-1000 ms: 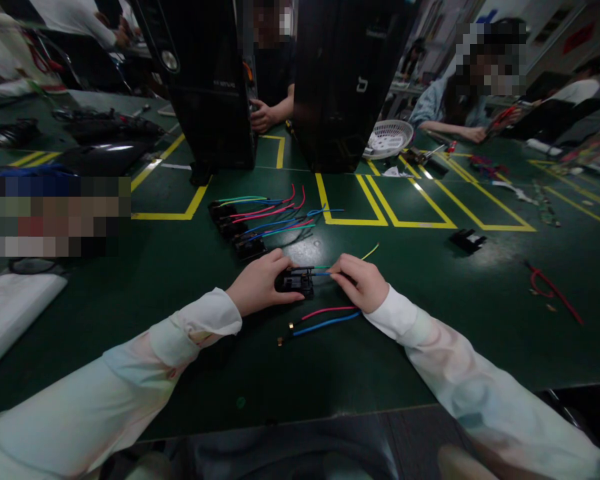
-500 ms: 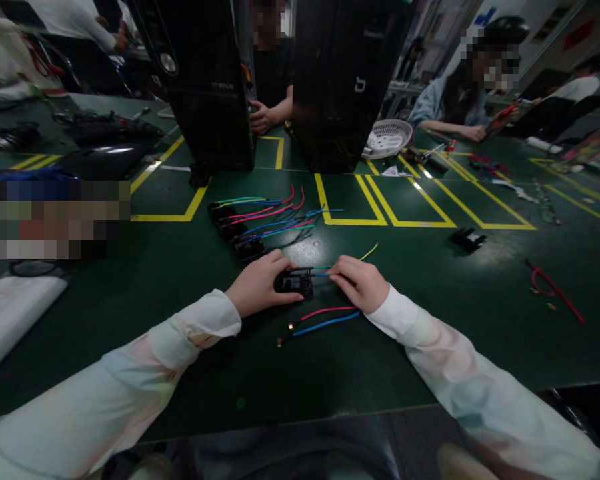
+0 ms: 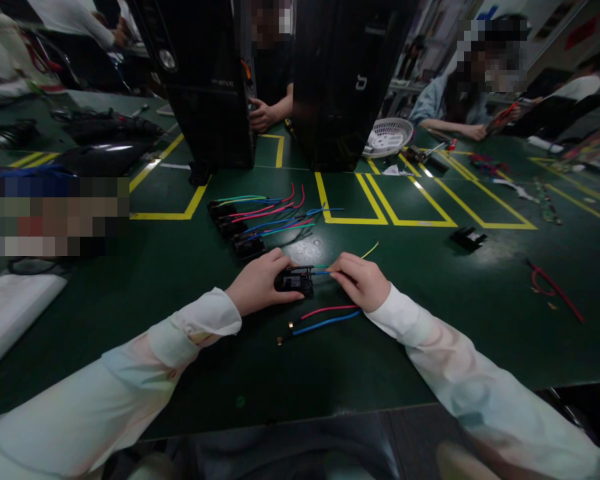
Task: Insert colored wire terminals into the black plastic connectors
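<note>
My left hand grips a small black plastic housing between thumb and fingers, just above or on the green table. To its right, my right hand pinches a blue wire that runs into the housing's open end. A green wire lies beside it, and a yellow-green wire end sticks out behind my right fingers. Nearer me lie a loose red wire and a loose blue wire, each with a brass-coloured terminal at its left end. Their right ends pass under my right wrist.
Several black housings with coloured wires lie in a row beyond my left hand. Two black computer towers stand at the back, a person between them. Another black part and a red cable lie right. A white basket sits behind.
Almost nothing differs. My right hand has shifted very slightly; both hands keep their hold on the housing and the wire.
</note>
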Available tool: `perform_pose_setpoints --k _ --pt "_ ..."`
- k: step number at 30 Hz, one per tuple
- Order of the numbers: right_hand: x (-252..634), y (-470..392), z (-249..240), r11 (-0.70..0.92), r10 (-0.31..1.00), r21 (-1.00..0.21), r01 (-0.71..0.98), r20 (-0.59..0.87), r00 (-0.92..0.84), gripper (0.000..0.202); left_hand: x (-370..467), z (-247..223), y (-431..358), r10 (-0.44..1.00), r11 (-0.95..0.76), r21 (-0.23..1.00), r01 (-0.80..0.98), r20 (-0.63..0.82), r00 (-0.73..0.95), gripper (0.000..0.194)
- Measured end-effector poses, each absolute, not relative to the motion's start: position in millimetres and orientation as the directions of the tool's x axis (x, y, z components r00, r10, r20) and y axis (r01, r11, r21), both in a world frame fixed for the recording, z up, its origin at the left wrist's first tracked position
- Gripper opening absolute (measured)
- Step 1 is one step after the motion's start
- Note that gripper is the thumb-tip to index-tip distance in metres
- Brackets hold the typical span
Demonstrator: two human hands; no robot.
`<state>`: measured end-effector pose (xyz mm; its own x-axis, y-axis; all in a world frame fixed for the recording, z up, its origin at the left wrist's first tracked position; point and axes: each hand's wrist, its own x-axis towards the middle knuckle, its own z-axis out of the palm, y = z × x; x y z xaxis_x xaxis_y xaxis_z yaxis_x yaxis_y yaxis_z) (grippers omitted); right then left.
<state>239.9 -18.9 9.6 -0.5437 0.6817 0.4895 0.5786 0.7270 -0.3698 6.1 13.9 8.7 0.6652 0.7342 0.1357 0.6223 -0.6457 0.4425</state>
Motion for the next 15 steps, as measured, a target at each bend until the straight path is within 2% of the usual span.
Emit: perform_pose_setpoints --k 3,9,15 --pt "242.3 -17.9 8.5 0.729 0.683 -0.361 0.582 0.449 -0.577 0.016 6.0 8.9 14.0 0.734 -0.645 0.445 0.621 0.134 0.666 0.047" --pt "244.1 -16.9 11.1 0.761 0.648 -0.38 0.526 0.484 -0.587 0.013 5.5 7.6 14.6 0.732 -0.651 0.428 0.627 0.133 0.668 0.047" --pt "238.4 -14.2 13.3 0.708 0.69 -0.352 0.612 0.533 -0.49 0.014 5.2 7.4 14.8 0.731 -0.65 0.431 0.626 0.129 0.67 0.047"
